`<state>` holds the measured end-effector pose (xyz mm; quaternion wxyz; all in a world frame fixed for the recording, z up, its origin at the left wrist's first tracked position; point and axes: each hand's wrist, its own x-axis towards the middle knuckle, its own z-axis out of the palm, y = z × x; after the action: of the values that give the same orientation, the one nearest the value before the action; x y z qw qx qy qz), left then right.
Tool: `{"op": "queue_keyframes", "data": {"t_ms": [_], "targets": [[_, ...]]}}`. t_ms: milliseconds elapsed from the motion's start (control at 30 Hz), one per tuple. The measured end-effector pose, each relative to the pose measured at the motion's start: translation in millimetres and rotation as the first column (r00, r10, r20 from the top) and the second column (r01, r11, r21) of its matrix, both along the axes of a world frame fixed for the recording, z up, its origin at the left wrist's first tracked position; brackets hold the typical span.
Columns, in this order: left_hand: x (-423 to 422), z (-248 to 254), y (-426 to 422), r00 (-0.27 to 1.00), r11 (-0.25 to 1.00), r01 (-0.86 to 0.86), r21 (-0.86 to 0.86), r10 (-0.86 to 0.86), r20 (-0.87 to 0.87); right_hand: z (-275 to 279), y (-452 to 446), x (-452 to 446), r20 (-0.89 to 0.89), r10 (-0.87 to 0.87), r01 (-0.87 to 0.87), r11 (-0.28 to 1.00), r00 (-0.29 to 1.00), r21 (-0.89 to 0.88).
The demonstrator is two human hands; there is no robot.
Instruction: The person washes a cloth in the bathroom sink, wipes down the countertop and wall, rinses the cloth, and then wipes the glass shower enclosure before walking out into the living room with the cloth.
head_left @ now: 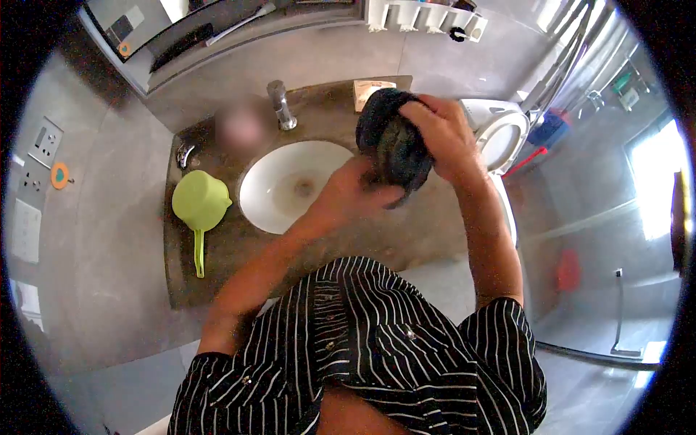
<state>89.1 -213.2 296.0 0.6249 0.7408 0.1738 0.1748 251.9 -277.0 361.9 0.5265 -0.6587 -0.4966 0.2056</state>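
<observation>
A black, soft, bunched cloth item (395, 138) is held up over the counter, to the right of the basin; its exact kind is not clear. My right hand (441, 134) grips its upper right side, thumb and fingers closed on the fabric. At its lower left edge is my left hand (357, 192), somewhat blurred, with its fingers closed on the cloth and partly hidden by it. The white oval sink (272, 181) lies left of the cloth, below my left hand and forearm.
A green dipper (201, 201) stands on the brown counter (239, 254) at the left. Behind the sink rises a chrome faucet (281, 105). A small box (366, 93) sits by the wall. To the right is a toilet (502, 143); a mirror (217, 36) hangs above.
</observation>
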Motion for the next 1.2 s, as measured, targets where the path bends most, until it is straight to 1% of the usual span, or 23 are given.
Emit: {"op": "queue_keyframes", "data": {"t_ms": [33, 133, 167, 267, 333, 367, 433, 467, 500, 533, 567, 633, 667, 767, 800, 833, 867, 933, 967, 1033, 1100, 1167, 1200], "targets": [[4.6, -2.2, 1.8, 0.999, 1.0, -0.028, -0.001, 0.028, 0.029, -17.3, 3.4, 21.9, 0.12, 0.026, -0.038, 0.994, 0.992, 0.105], [7.7, 2.1, 13.8, 0.981, 0.974, -0.174, -0.148, 0.184, 0.057, 7.7, -7.3, 44.4, -0.371, 0.309, -0.24, 0.945, 0.876, 0.221], [11.8, 2.7, 16.6, 0.972, 0.98, -0.167, -0.111, 0.182, 0.149, 15.9, -9.9, 41.9, -0.811, 0.446, -0.258, 0.893, 0.38, 0.37], [22.6, -2.6, 21.3, 0.897, 0.97, -0.243, 0.024, 0.215, 0.386, -0.2, 0.3, 25.5, -0.854, 0.268, -0.148, 0.963, 0.446, 0.225], [19.1, -6.8, 31.9, 0.976, 0.993, -0.088, -0.075, 0.101, 0.194, 1.2, 4.6, 13.9, -0.85, 0.129, -0.064, 0.992, 0.51, 0.112], [18.0, -6.3, 34.7, 0.995, 0.99, -0.015, -0.139, 0.028, 0.097, 3.4, 5.8, 18.9, -0.859, 0.167, -0.084, 0.986, 0.483, 0.144], [17.1, -0.4, 30.4, 0.988, 0.974, -0.025, -0.227, 0.059, 0.141, 3.9, 3.6, 35.2, -0.877, 0.226, -0.11, 0.974, 0.424, 0.198], [15.5, 4.8, 27.8, 0.988, 0.964, -0.029, -0.264, 0.067, 0.137, 11.7, -1.3, 28.8, -0.864, 0.147, -0.04, 0.989, 0.481, 0.146], [11.4, 8.9, 25.0, 0.988, 0.953, -0.037, -0.302, 0.079, 0.129, 16.2, -4.1, 23.3, -0.85, 0.151, -0.071, 0.989, 0.505, 0.133], [7.6, 14.5, 24.0, 0.999, 0.937, 0.008, -0.35, 0.008, 0.043, 9.3, 0.8, 27.3, -0.886, 0.203, -0.171, 0.975, 0.416, 0.143], [6.6, 12.5, 23.7, 0.997, 0.894, 0.065, -0.444, -0.044, 0.059, 7.2, 6.5, 30.2, -0.913, 0.249, -0.268, 0.949, 0.324, 0.164], [9.8, 8.3, 17.2, 0.983, 0.768, 0.185, -0.613, -0.148, 0.111, 11.4, 4.5, 27.4, -0.874, 0.279, -0.278, 0.945, 0.398, 0.175], [11.4, 9.4, 11.0, 0.985, 0.761, 0.173, -0.626, -0.135, 0.108, 16.6, 0.7, 23.4, -0.852, 0.29, -0.282, 0.943, 0.436, 0.177], [14.4, 0.0, 10.1, 0.98, 0.69, 0.201, -0.696, -0.138, 0.146, 28.5, -14.6, 8.7, -0.759, 0.174, -0.069, 0.983, 0.628, 0.168], [12.3, -0.5, 11.4, 0.992, 0.798, 0.129, -0.589, -0.096, 0.087, 15.9, -19.5, 19.5, -0.501, 0.266, -0.214, 0.964, 0.824, 0.16], [7.9, 1.2, 14.3, 0.998, 0.884, 0.059, -0.463, -0.048, 0.037, 3.2, -24.3, 30.3, -0.19, 0.336, -0.312, 0.938, 0.922, 0.149], [4.9, 2.6, 17.9, 1.0, 0.947, -0.01, -0.322, 0.01, -0.001, 0.5, -28.1, 45.3, 0.149, 0.334, -0.336, 0.942, 0.931, -0.013], [-1.3, -13.1, 39.4, 0.99, 0.99, -0.139, 0.009, 0.139, -0.023, -1.8, -28.7, 58.0, -0.15, 0.117, -0.155, 0.95, 0.982, -0.27], [-4.7, -15.1, 45.1, 0.979, 0.964, -0.197, 0.177, 0.204, -0.022, -11.0, -32.0, 74.7, 0.131, 0.151, -0.112, 0.957, 0.98, -0.269], [-7.3, -11.8, 46.1, 0.941, 0.923, -0.335, 0.19, 0.32, 0.106, -21.0, -40.4, 99.6, 0.411, 0.192, -0.061, 0.949, 0.891, -0.31], [-8.2, -0.4, 44.2, 0.904, 0.903, -0.413, 0.122, 0.39, 0.176, 3.3, -52.8, 92.4, 0.411, 0.198, -0.031, 0.925, 0.89, -0.378], [-10.6, 19.9, 40.7, 0.903, 0.867, -0.412, 0.28, 0.346, 0.256, 13.3, -56.0, 85.3, 0.301, 0.066, 0.014, 0.967, 0.951, -0.255], [-9.4, 26.6, 41.0, 0.888, 0.821, -0.439, 0.366, 0.335, 0.316, 3.5, -52.4, 93.4, 0.351, 0.055, 0.009, 0.984, 0.935, -0.178]]}}
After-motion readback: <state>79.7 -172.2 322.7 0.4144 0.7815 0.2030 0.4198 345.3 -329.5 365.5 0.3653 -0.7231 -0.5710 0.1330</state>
